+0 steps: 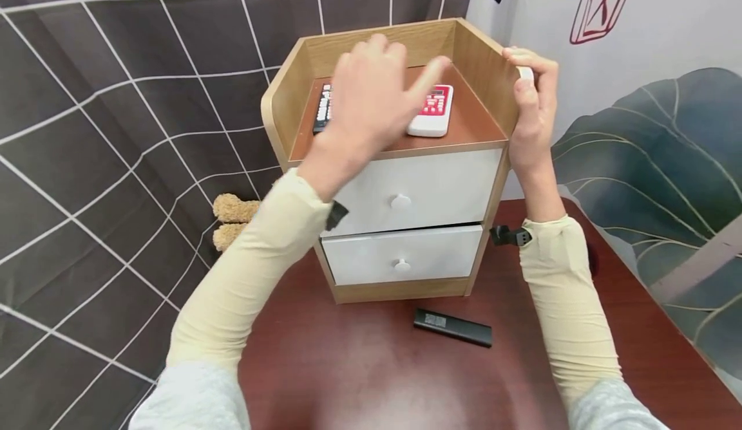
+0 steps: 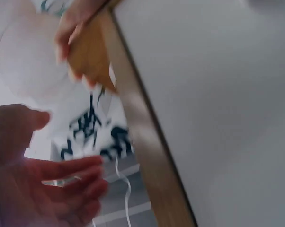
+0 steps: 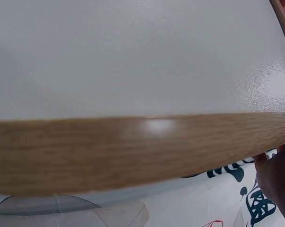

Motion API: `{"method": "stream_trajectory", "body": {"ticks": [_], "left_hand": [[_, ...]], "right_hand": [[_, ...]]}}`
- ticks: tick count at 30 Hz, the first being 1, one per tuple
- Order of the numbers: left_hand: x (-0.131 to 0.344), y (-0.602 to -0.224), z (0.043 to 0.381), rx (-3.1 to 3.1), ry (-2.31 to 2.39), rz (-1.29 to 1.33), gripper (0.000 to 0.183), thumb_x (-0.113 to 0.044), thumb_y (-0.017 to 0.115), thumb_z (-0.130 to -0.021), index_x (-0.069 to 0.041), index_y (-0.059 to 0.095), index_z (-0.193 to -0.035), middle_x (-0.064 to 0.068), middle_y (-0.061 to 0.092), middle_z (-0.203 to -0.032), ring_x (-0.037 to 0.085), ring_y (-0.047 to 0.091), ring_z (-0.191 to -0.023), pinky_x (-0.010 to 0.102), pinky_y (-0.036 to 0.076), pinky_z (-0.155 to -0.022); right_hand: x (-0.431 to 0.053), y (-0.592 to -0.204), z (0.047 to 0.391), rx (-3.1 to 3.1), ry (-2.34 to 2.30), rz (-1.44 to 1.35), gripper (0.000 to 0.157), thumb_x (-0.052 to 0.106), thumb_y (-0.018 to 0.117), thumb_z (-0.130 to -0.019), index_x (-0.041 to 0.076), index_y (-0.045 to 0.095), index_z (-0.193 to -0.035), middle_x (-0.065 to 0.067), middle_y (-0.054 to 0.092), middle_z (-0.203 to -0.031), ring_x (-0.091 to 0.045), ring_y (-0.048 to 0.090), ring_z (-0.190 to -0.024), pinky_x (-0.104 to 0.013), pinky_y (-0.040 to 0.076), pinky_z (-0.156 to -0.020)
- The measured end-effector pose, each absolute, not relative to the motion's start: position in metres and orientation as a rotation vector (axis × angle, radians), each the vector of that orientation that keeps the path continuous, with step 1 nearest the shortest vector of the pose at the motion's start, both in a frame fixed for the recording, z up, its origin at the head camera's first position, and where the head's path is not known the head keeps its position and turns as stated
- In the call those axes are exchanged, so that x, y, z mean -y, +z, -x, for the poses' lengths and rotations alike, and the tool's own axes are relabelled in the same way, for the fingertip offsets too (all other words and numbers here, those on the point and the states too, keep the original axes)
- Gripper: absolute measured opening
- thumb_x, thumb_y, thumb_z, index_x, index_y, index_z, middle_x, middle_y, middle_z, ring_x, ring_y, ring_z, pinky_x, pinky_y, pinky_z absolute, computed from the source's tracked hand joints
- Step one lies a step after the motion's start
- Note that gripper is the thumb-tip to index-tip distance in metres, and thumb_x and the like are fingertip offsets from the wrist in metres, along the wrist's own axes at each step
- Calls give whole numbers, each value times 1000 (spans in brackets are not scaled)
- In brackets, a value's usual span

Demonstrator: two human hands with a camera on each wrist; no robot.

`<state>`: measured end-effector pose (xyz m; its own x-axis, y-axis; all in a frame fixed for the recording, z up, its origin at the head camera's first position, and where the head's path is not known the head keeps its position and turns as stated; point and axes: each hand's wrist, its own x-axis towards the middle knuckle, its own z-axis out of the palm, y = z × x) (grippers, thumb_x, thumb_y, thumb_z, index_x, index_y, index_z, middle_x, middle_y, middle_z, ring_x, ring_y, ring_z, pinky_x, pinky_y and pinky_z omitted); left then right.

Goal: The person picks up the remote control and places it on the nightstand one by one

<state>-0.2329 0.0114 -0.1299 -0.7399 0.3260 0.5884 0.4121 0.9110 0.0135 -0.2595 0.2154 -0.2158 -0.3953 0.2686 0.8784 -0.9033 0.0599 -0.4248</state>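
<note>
My left hand point(image 1: 377, 95) is over the top of a small wooden drawer cabinet point(image 1: 400, 153), blurred, its thumb stretched out to the side. In the left wrist view its fingers are spread and loosely bent, with nothing between them. Below it on the brown top lie a red-and-white calculator point(image 1: 431, 121) and a black keypad device point(image 1: 322, 108), both partly covered. At the cabinet's right side panel point(image 1: 484, 76), my right hand point(image 1: 532, 111) pinches a small white object point(image 1: 525, 73) between thumb and fingers, fingertips right at the panel's upper edge. Most of that object is hidden.
Two white drawers with round knobs point(image 1: 400, 201) face me; the lower drawer point(image 1: 400, 256) tilts slightly. A black oblong bar point(image 1: 453, 327) lies on the dark red table point(image 1: 348, 359) in front. Tan plush legs point(image 1: 232, 210) stick out at left, before a grid-patterned curtain point(image 1: 145, 95).
</note>
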Motion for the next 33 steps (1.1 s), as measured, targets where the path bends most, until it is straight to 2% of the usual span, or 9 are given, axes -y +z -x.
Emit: {"method": "stream_trajectory", "body": {"ticks": [3, 8, 14, 17, 21, 25, 29, 31, 33], "left_hand": [[22, -125, 234, 2326, -392, 540, 54, -57, 41, -100, -11, 68, -94, 3, 61, -100, 21, 59, -98, 35, 47, -87], [70, -124, 242, 2135, -604, 491, 41, -44, 52, -99, -7, 68, -90, -1, 54, -91, 13, 51, -87, 30, 43, -83], [112, -136, 256, 1976, -740, 597, 33, -29, 57, -97, 0, 68, -85, -8, 48, -82, 7, 49, -80, 19, 39, -74], [126, -147, 261, 1910, -764, 692, 30, -23, 57, -96, 3, 68, -87, 0, 52, -82, 12, 52, -79, 15, 39, -73], [125, -161, 261, 1728, -824, 828, 26, -16, 56, -93, 5, 67, -82, 13, 56, -80, 21, 54, -78, 17, 41, -75], [106, -184, 249, 1494, -785, 964, 21, -13, 57, -87, 3, 65, -76, 16, 60, -76, 28, 54, -74, 30, 40, -74], [85, -214, 235, 1361, -608, 1105, 15, -13, 59, -83, -1, 66, -77, 14, 64, -77, 30, 57, -71, 40, 42, -67], [77, -230, 230, 1326, -536, 1209, 13, -13, 59, -83, -3, 66, -79, 13, 65, -77, 28, 59, -71, 41, 47, -65], [68, -247, 228, 1292, -470, 1323, 12, -12, 58, -83, -4, 66, -81, 10, 66, -78, 25, 60, -71, 37, 50, -65]], "right_hand": [[-214, -215, 258, 1357, 1526, -707, 30, 11, 38, -90, 9, 57, -113, 0, 60, -122, -25, 47, -127, -30, 32, -109], [-214, -213, 255, 1372, 1520, -705, 29, 12, 39, -90, 9, 57, -113, 0, 60, -122, -24, 46, -127, -29, 31, -110], [-213, -214, 256, 1367, 1513, -704, 29, 12, 39, -90, 9, 58, -112, 0, 60, -122, -25, 47, -127, -30, 31, -109], [-213, -216, 256, 1373, 1525, -696, 28, 13, 40, -91, 10, 57, -113, 0, 59, -123, -24, 46, -127, -29, 30, -109], [-215, -216, 256, 1376, 1524, -688, 28, 13, 40, -91, 10, 57, -113, 0, 59, -124, -24, 46, -128, -29, 30, -109], [-214, -216, 256, 1368, 1525, -677, 28, 12, 40, -90, 10, 58, -112, 1, 60, -122, -24, 47, -126, -29, 31, -108], [-212, -217, 255, 1382, 1521, -668, 29, 12, 39, -90, 10, 58, -112, 1, 60, -123, -24, 47, -127, -30, 31, -108], [-211, -217, 254, 1390, 1515, -668, 29, 13, 39, -90, 10, 58, -112, 1, 59, -124, -24, 47, -127, -30, 30, -108], [-211, -216, 254, 1384, 1512, -671, 29, 13, 39, -91, 10, 58, -112, 0, 59, -124, -24, 47, -127, -30, 30, -109]]}}
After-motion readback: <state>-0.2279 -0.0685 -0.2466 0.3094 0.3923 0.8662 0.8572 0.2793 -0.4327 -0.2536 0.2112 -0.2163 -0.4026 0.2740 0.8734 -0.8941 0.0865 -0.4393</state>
